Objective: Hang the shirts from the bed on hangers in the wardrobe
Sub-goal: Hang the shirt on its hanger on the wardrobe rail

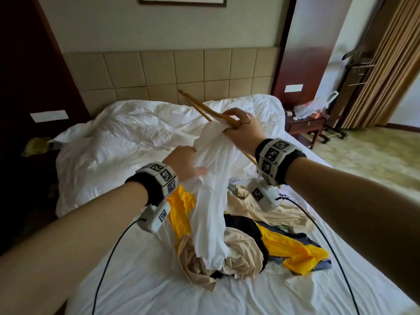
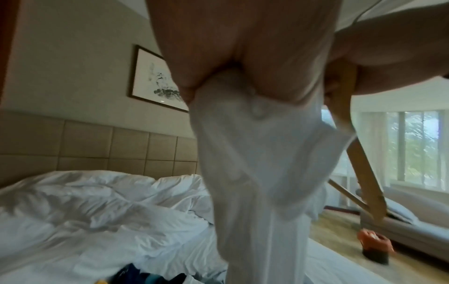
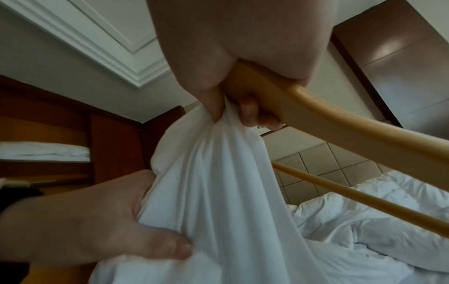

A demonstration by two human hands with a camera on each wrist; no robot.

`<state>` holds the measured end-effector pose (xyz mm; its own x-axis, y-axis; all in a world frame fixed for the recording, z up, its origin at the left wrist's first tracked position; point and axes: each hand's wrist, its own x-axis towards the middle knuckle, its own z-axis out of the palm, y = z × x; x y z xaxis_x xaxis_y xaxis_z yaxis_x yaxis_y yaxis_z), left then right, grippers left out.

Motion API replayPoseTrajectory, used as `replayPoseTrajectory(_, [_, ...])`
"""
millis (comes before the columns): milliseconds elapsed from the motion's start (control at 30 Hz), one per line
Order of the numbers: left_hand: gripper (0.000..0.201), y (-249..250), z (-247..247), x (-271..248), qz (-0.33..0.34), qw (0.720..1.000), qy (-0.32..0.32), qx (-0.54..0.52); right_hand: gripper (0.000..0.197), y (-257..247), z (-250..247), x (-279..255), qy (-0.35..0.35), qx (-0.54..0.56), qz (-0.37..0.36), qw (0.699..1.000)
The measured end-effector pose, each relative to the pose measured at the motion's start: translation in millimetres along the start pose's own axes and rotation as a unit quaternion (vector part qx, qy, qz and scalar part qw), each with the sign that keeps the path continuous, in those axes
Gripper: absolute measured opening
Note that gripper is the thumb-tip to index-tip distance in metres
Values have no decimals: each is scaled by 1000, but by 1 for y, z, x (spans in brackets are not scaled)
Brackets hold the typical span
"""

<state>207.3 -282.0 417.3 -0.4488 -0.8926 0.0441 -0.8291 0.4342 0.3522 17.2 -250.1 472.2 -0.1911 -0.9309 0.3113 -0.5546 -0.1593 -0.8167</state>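
Note:
A white shirt (image 1: 213, 183) hangs bunched above the bed, lifted off a pile of clothes. My left hand (image 1: 184, 162) grips a fold of it (image 2: 255, 153) lower down. My right hand (image 1: 241, 128) holds a wooden hanger (image 1: 202, 105) at its middle and also pinches the top of the white shirt (image 3: 213, 173) against it. The hanger's arm (image 3: 352, 123) and lower bar point away toward the headboard. On the mattress below lie a yellow garment (image 1: 295, 248), beige shirts (image 1: 241, 251) and dark pieces.
A crumpled white duvet (image 1: 136, 137) covers the head of the bed against a padded headboard (image 1: 181, 71). A dark nightstand (image 1: 306, 126) with a plastic bag stands at the right. Carpet and curtains (image 1: 375, 64) lie beyond it. Cables trail from both wrist cameras.

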Motion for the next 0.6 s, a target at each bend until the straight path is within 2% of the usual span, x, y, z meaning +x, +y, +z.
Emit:
replayPoseTrajectory(33, [48,-6,0,2,-8,1000,-18,23,36,3,0,0,-6,-9,-3,1000])
replayPoseTrajectory(100, [46,-11,-3,1,-25,999,-22,-3,38,6,0,-2,-10,-16,-9,1000])
replayPoseTrajectory(200, [65,-7,-4,-5,-16,996,-29,-79,38,8,-1,-3,8,-24,-23,999])
replayPoseTrajectory(233, [70,-2,-3,-8,-11,989,-49,-139,38,7,-1,-2,17,-29,-25,999])
replayPoseTrajectory(267, [71,5,-2,-11,-33,966,-82,-244,38,5,0,-1,25,-25,-23,999])
replayPoseTrajectory(333, [63,19,-3,-17,-142,852,-146,-482,38,-1,4,0,28,18,-11,999])
replayPoseTrajectory(367, [56,23,-3,-17,-158,816,-138,-539,41,-6,4,0,23,48,-7,999])
replayPoseTrajectory(400, [44,26,-2,-16,-156,806,-97,-563,45,-12,2,0,12,78,-1,997])
replayPoseTrajectory(467, [18,29,0,-13,-138,815,33,-562,52,-26,-3,-2,-32,135,11,990])
replayPoseTrajectory(500, [18,26,2,-10,-132,817,87,-555,55,-31,-6,-2,-56,160,13,985])
replayPoseTrajectory(533, [21,29,0,-10,-121,815,111,-556,57,-35,-8,-2,-76,179,11,981])
replayPoseTrajectory(600, [20,29,3,-10,-94,818,60,-564,60,-36,-10,0,-94,193,5,977])
